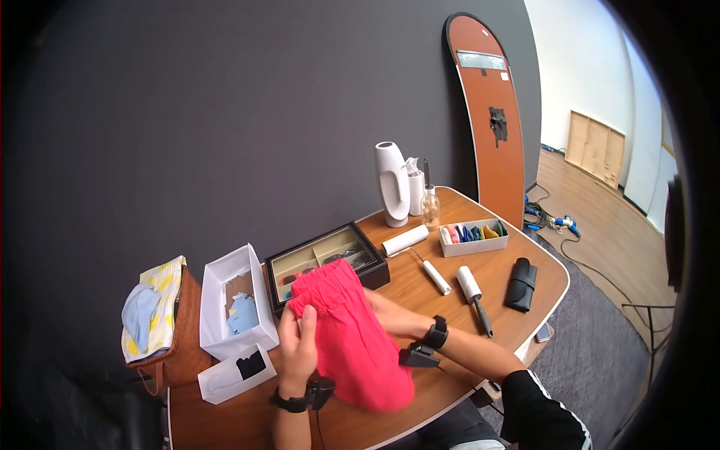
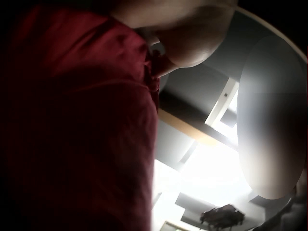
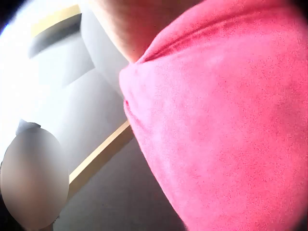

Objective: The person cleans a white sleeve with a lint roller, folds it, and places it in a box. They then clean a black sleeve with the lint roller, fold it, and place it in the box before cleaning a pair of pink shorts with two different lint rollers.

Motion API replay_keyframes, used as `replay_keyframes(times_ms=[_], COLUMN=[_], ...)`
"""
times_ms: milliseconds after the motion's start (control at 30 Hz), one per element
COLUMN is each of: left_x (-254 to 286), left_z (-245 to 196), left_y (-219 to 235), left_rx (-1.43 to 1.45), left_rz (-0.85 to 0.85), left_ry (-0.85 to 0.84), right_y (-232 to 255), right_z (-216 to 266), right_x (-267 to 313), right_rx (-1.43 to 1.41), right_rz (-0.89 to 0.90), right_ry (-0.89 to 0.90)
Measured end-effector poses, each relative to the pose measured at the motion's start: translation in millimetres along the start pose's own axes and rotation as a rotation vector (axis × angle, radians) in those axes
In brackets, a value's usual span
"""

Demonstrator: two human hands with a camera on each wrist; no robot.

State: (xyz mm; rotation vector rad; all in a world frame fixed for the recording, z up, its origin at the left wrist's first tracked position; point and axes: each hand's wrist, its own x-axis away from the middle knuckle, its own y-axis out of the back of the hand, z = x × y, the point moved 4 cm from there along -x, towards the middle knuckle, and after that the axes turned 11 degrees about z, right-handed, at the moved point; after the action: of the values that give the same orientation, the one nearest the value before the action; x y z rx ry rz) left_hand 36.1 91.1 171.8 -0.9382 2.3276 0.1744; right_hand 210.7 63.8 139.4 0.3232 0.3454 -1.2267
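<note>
A bright pink garment [image 1: 352, 345] with a gathered elastic waistband hangs between my two hands, over the near part of the table. My left hand [image 1: 299, 346] grips the left end of the waistband, its thumb up against the front of the cloth. On the other side, my right hand [image 1: 394, 313] holds the right edge near the top, with its fingers hidden behind the fabric. The cloth's lower end is rounded and bunched. In both wrist views the garment [image 2: 96, 130] [image 3: 226, 120] fills much of the picture.
Behind the garment stands a glasses case box [image 1: 375, 255]. To its left are a white box [image 1: 214, 300], a smaller white tray [image 1: 221, 386] and a woven basket [image 1: 190, 322] with cloths. Lint rollers [image 1: 469, 283], a black pouch [image 1: 521, 285] and a sock box [image 1: 491, 244] lie rightward.
</note>
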Motion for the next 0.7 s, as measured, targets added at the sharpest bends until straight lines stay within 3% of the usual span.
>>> replay_keyframes(times_ms=[67, 100, 167, 333, 433, 567, 700], left_x=[3, 1, 0, -3, -4, 0, -1], left_z=[9, 14, 10, 7, 4, 7, -11], left_y=[1, 3, -2, 2, -2, -1, -11], left_rx=[-0.419, -0.551, -0.647, -0.912, -0.928, -0.775, -0.770], left_rz=[-0.138, -0.153, -0.172, -0.190, -0.246, -0.262, -0.207], left_ry=[0.027, -0.053, -0.044, -0.090, -0.169, -0.138, -0.206], right_y=[-12, -18, -34, -39, -39, -41, -41], right_z=[-4, -4, 11, -1, 1, -5, -18], right_x=[0, -1, 3, 1, 0, 1, 2], right_rx=[-0.063, -0.101, -0.293, -0.384, -0.396, -0.473, -0.541], right_rz=[0.096, 0.143, 0.161, 0.106, 0.091, 0.066, 0.068], right_ry=[0.017, -0.046, -0.167, -0.247, -0.270, -0.287, -0.339])
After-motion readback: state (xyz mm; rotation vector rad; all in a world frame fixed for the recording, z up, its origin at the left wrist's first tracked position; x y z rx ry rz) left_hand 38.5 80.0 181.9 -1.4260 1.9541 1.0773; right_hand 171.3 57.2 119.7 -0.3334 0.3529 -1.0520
